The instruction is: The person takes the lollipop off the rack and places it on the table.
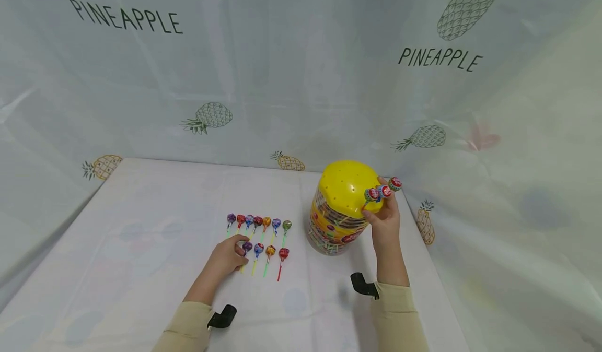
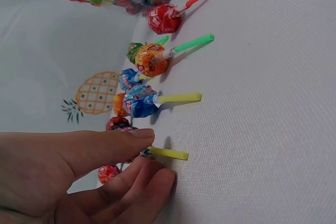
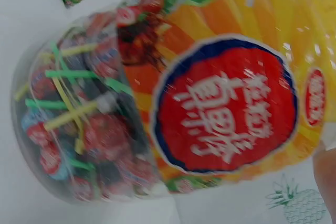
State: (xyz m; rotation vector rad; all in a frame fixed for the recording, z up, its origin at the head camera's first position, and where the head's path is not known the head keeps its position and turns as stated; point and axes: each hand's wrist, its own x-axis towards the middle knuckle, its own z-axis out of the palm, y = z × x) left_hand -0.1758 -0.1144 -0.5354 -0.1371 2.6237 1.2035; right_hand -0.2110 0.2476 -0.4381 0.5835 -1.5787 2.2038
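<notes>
My left hand (image 1: 227,256) pinches a purple-wrapped lollipop (image 1: 247,246) at the left end of the front row. In the left wrist view, thumb and fingers close about its wrapper, and its yellow stick (image 2: 169,153) shows beyond them. My right hand (image 1: 386,219) grips the side of the yellow lid (image 1: 350,185) on a clear candy jar (image 1: 324,232), thumb in front and fingers behind. Three lollipops (image 1: 384,191) stand out by the lid's right side, between thumb and fingers; their stick ends are mostly hidden. Through the jar wall, more lollipops (image 3: 79,114) show.
A back row of several lollipops (image 1: 266,221) lies behind the front row, where a blue one (image 1: 258,248), an orange one (image 1: 270,250) and a red one (image 1: 284,254) lie. A white cloth covers the table (image 1: 141,268). A pineapple-printed curtain (image 1: 301,80) hangs behind.
</notes>
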